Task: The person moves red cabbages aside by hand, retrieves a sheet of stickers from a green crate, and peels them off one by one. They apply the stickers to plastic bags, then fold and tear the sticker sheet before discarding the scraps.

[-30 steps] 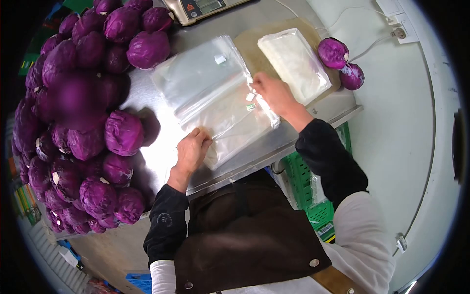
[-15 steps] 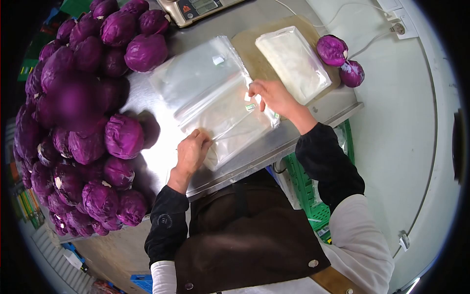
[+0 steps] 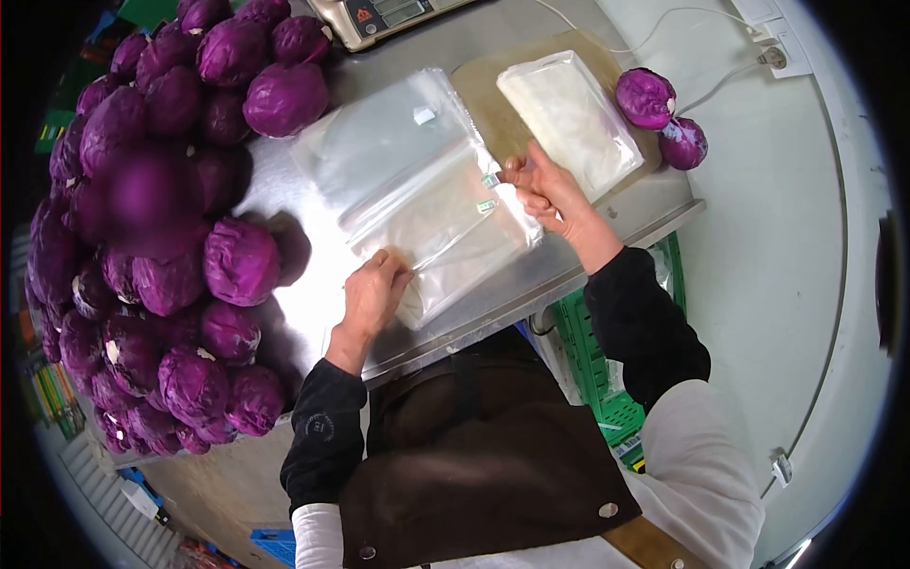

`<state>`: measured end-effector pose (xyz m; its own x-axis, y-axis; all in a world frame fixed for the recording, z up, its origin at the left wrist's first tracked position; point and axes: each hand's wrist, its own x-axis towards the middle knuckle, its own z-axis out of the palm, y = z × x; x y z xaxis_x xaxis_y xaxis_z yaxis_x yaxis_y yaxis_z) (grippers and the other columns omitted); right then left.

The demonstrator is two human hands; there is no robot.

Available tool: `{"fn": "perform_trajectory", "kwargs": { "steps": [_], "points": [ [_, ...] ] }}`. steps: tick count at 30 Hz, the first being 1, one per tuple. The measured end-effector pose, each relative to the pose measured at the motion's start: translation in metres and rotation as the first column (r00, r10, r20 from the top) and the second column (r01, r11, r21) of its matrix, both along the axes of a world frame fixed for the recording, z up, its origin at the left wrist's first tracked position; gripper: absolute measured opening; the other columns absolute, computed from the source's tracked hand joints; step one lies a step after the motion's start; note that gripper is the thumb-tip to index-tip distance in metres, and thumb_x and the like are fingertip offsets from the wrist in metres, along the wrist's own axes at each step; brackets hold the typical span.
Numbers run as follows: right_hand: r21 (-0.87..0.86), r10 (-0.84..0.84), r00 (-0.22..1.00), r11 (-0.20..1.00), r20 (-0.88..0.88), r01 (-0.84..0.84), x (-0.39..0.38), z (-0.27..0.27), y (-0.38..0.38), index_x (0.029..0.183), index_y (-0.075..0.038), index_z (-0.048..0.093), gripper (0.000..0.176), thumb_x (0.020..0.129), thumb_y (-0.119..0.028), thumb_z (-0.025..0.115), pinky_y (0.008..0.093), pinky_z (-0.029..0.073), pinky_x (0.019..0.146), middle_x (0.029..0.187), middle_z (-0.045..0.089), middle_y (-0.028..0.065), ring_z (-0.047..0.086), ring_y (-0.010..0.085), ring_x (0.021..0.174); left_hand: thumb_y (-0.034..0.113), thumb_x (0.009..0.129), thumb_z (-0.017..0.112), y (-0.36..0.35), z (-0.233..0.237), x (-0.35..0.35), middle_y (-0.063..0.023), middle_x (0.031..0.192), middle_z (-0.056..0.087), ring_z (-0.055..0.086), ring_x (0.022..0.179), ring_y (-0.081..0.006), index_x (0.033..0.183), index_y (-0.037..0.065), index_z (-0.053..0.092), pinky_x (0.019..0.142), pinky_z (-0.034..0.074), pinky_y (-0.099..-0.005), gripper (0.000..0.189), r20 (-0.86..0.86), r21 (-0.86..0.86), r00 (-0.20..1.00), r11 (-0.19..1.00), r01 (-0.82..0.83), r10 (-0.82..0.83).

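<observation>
Clear plastic bags (image 3: 391,152) lie flat on the metal table, with small green-and-white labels near their right edge. My left hand (image 3: 375,289) pinches the lower left corner of the nearer bag (image 3: 464,251). At the bags' right edge is my right hand (image 3: 550,194), its fingers curled and pressed together beside a label (image 3: 490,180); what they hold is too small to make out. A stack of packed plastic bags (image 3: 571,119) lies just beyond my right hand.
A large pile of red cabbages (image 3: 241,262) covers the left side. Two more cabbages (image 3: 646,98) sit by the wall at the right. A scale (image 3: 384,17) stands at the back. Below the metal table's edge (image 3: 569,284) is a green crate (image 3: 621,412).
My right hand has moved a little to the right, and its fingers have curled in with a label now at the fingertips. My left hand has stayed in place.
</observation>
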<state>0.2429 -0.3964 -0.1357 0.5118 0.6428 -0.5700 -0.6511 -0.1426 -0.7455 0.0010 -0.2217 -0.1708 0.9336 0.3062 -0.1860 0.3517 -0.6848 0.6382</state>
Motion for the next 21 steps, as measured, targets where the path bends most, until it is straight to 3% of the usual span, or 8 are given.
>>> {"fn": "perform_trajectory", "kwargs": {
  "steps": [2,6,11,13,16,18,19,21],
  "points": [
    [-0.016,-0.002,0.957,1.000,-0.288,-0.003,-0.003,-0.020,-0.004,0.089,-0.005,0.047,0.041,0.094,-0.044,0.037,0.0169,0.021,0.033,0.092,0.061,0.0137,0.034,0.0050,0.041,0.015,0.075,0.064,0.000,0.001,0.001,-0.0094,0.081,0.057,0.059,0.072,-0.0313,0.077,0.006,0.060,0.064,0.048,-0.0394,0.010,0.000,0.002,1.000,1.000,0.007,-0.007],
    [-0.288,0.096,0.992,0.951,-0.081,-0.115,-0.024,-0.027,0.013,0.092,-0.005,0.045,0.044,0.094,-0.048,0.035,0.0190,0.021,0.034,0.092,0.061,0.0113,0.027,0.0051,0.039,0.015,0.076,0.064,-0.001,0.002,0.001,-0.0099,0.081,0.057,0.059,0.073,-0.0314,0.078,0.005,0.060,0.064,0.047,-0.0395,0.011,-0.001,0.013,1.000,1.000,0.016,-0.016],
    [-0.228,0.151,0.986,0.960,-0.076,-0.165,-0.016,-0.017,0.005,0.093,-0.004,0.046,0.046,0.094,-0.049,0.035,0.0186,0.022,0.033,0.095,0.062,0.0105,0.028,0.0053,0.038,0.014,0.077,0.063,0.001,0.002,-0.001,-0.0105,0.081,0.057,0.058,0.071,-0.0305,0.080,0.004,0.060,0.064,0.047,-0.0388,0.011,-0.017,0.015,0.999,0.999,0.037,-0.036],
    [0.219,0.003,0.947,0.973,-0.321,0.071,0.003,-0.009,-0.011,0.097,-0.006,0.049,0.043,0.093,-0.047,0.039,0.0161,0.021,0.033,0.093,0.061,0.0094,0.029,0.0039,0.039,0.015,0.078,0.062,0.007,-0.002,-0.001,-0.0105,0.079,0.057,0.058,0.069,-0.0289,0.082,0.004,0.061,0.062,0.047,-0.0374,0.011,0.006,0.016,0.999,0.999,0.045,-0.045],
    [0.325,-0.105,0.951,0.924,-0.290,0.201,0.016,0.011,-0.020,0.093,-0.009,0.051,0.042,0.091,-0.050,0.043,0.0139,0.018,0.032,0.091,0.059,0.0069,0.027,0.0024,0.039,0.014,0.084,0.059,0.048,0.002,0.000,-0.0012,0.076,0.059,0.048,0.060,-0.0094,0.088,0.002,0.062,0.052,0.037,-0.0222,0.013,0.020,-0.619,0.974,0.768,-0.167,0.227],
    [0.312,-0.151,0.941,0.917,-0.304,0.248,0.018,0.008,-0.027,0.093,-0.009,0.051,0.041,0.091,-0.049,0.045,0.0146,0.018,0.031,0.091,0.059,0.0067,0.027,0.0026,0.039,0.012,0.086,0.055,0.082,0.027,0.008,-0.0027,0.077,0.059,0.046,0.057,-0.0051,0.089,0.003,0.061,0.047,0.034,-0.0200,0.011,0.036,-0.818,0.733,0.442,-0.369,0.679],
    [0.325,-0.166,0.928,0.904,-0.334,0.278,0.018,0.003,-0.029,0.093,-0.009,0.051,0.041,0.091,-0.049,0.045,0.0145,0.018,0.031,0.092,0.058,0.0069,0.027,0.0026,0.039,0.014,0.087,0.052,0.091,0.032,0.018,0.0019,0.069,0.051,0.042,0.051,-0.0057,0.095,0.001,0.058,0.048,0.035,-0.0186,0.016,-0.159,-0.938,0.365,-0.025,-0.345,0.917],
    [0.344,-0.178,0.913,0.886,-0.366,0.311,0.014,0.000,-0.028,0.093,-0.010,0.051,0.040,0.090,-0.049,0.045,0.0145,0.018,0.031,0.093,0.058,0.0071,0.026,0.0026,0.039,0.010,0.087,0.054,0.092,0.025,0.006,0.0001,0.073,0.055,0.045,0.055,-0.0061,0.094,0.002,0.058,0.049,0.036,-0.0187,0.012,0.094,-0.866,0.247,0.202,-0.457,0.965]
  ]
}}
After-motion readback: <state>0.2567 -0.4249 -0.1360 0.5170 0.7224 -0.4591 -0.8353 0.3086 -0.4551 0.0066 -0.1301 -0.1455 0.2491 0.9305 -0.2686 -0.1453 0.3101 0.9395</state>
